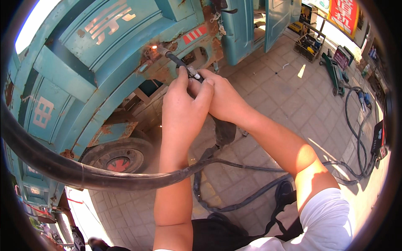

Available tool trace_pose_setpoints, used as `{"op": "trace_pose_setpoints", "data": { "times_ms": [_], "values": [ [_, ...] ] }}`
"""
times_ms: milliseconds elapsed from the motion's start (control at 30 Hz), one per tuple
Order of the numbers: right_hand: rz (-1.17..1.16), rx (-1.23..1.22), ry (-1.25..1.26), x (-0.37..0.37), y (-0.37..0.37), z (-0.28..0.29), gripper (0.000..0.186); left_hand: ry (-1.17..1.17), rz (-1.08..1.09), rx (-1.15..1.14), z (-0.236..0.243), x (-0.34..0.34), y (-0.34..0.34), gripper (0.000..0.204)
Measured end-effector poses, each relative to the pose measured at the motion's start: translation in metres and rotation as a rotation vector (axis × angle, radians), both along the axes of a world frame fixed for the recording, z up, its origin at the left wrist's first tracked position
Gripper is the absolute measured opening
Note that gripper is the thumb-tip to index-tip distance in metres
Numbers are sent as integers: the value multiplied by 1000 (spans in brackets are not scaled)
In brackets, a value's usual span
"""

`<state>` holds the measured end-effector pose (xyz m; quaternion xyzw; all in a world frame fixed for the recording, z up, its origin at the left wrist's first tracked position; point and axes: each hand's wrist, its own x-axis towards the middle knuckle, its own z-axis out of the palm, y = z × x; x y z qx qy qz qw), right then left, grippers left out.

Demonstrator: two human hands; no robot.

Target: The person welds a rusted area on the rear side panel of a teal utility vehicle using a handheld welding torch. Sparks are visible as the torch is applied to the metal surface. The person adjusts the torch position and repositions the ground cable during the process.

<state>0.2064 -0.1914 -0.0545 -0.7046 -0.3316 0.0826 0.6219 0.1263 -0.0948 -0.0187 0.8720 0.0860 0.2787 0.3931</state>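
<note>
Both my hands grip a dark torch (175,59) in front of the rusty lower edge of a blue-green truck body (113,85). A bright orange glow (154,47) burns at its tip, against a rusted patch of the metal. Wrapped round the handle, my left hand (184,96) has its thumb and fingers closed. My right hand (220,94) closes on the same handle from the right, overlapping the left. The part of the handle inside my fingers is hidden. Below my hands hangs a dark sleeve (225,133), with a black cable (243,205) looping over the paving.
A thick dark hose (125,180) arcs close to the camera, across my left forearm. Under the truck is a wheel (119,157). At the right lie a green floor jack (333,75), a tool box (309,46) and a dark machine (379,140) with cables.
</note>
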Motion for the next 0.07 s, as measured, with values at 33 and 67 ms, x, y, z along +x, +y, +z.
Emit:
{"op": "trace_pose_setpoints", "data": {
  "times_ms": [33,67],
  "values": [
    [-6,-1,8,0,0,1,41,1,6,8,0,0,0,70],
    [-12,-1,15,0,1,2,41,2,13,15,1,0,0,70]
  ]
}}
